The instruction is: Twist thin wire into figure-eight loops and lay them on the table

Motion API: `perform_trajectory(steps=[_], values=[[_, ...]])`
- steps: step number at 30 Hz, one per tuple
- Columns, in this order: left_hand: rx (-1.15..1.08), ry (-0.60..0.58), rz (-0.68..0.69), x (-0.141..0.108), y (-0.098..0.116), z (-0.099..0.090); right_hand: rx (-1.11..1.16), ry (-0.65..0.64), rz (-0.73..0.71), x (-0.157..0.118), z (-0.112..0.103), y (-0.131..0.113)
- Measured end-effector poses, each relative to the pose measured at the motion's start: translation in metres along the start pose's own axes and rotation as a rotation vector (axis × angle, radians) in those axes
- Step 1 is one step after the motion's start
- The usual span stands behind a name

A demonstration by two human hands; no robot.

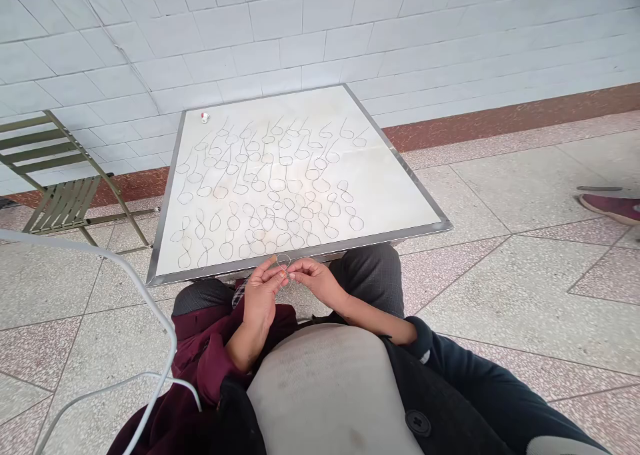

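Observation:
Between my two hands, just off the table's near edge, is a thin wire bent into a figure-eight loop (283, 260). My left hand (263, 283) pinches it near the crossing, thumb and fingers together. From the other side my right hand (314, 275) grips the same wire with thumb and forefinger close to that crossing. On the white table (395, 195) lie many similar wire pieces. Figure-eight wire loops (233, 216) fill the near rows, and single wire loops with straight tails (285, 175) lie farther back.
A small white and red object (205, 117) sits at the table's far left corner. A folding slatted chair (70, 182) stands at the left. A white cable (163, 322) crosses the lower left. At far right, a person's red shoe (607, 206) shows on the floor.

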State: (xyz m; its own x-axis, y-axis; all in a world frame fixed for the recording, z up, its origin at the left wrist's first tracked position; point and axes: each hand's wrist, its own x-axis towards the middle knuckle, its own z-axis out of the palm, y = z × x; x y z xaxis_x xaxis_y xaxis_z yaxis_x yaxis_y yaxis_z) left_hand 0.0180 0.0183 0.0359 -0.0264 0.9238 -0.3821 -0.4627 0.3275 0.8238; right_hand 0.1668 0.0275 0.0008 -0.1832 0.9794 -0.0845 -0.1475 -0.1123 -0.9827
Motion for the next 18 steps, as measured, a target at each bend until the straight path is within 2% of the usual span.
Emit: perform_trajectory(steps=[8,14,18], values=[[0.015,-0.027,0.003,0.0005,-0.0006,-0.0001,-0.024,-0.045,-0.02,0.0005,-0.004,0.0008],[-0.02,0.025,0.018,0.0012,-0.0005,-0.0001,0.023,-0.065,0.015,-0.0008,-0.0007,-0.0012],[-0.011,0.027,0.021,0.002,-0.0015,-0.0007,-0.01,-0.058,-0.055,-0.0006,0.0004,-0.0002]])
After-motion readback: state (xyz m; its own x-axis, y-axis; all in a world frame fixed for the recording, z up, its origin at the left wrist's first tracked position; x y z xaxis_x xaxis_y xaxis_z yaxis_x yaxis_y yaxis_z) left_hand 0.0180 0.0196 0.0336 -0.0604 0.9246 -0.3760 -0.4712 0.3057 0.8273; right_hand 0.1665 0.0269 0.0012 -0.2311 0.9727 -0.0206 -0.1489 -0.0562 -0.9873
